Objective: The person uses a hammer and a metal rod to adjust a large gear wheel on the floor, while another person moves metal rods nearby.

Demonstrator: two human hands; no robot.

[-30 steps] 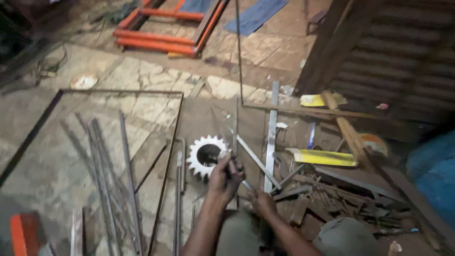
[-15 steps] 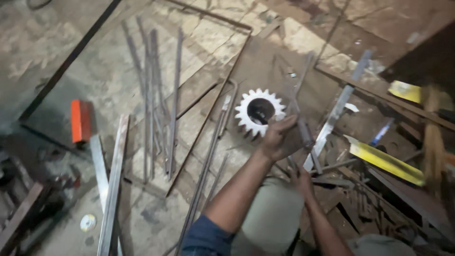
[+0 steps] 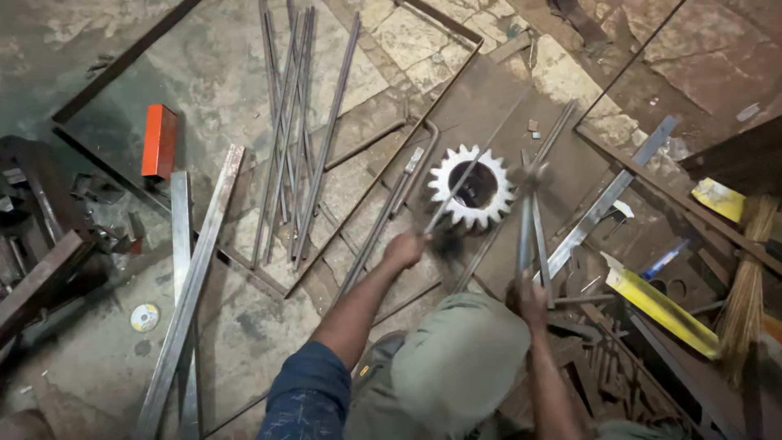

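My left hand (image 3: 405, 248) is shut on the near end of a thin steel rod (image 3: 476, 163). The rod slants up and to the right across a white toothed gear (image 3: 446, 189) that lies flat on the floor. My right hand (image 3: 529, 300) grips the handle of a hammer-like tool (image 3: 526, 220). The tool stands upright just right of the gear, and its head is blurred. A blue sleeve covers my left arm. My knee in olive trousers (image 3: 456, 367) is between the two arms.
Several thin rods (image 3: 293, 122) lie left of the gear inside a steel frame (image 3: 383, 175). Flat bars (image 3: 195, 277), an orange block (image 3: 159, 140) and a small disc (image 3: 145, 317) are at the left. Scrap (image 3: 619, 367), a yellow piece (image 3: 660, 310) and a broom (image 3: 745, 285) are at the right.
The view has swung left and downward. My left hand has moved from beside the gear to its lower left, still holding the rod. My right hand has lifted the tool upright.
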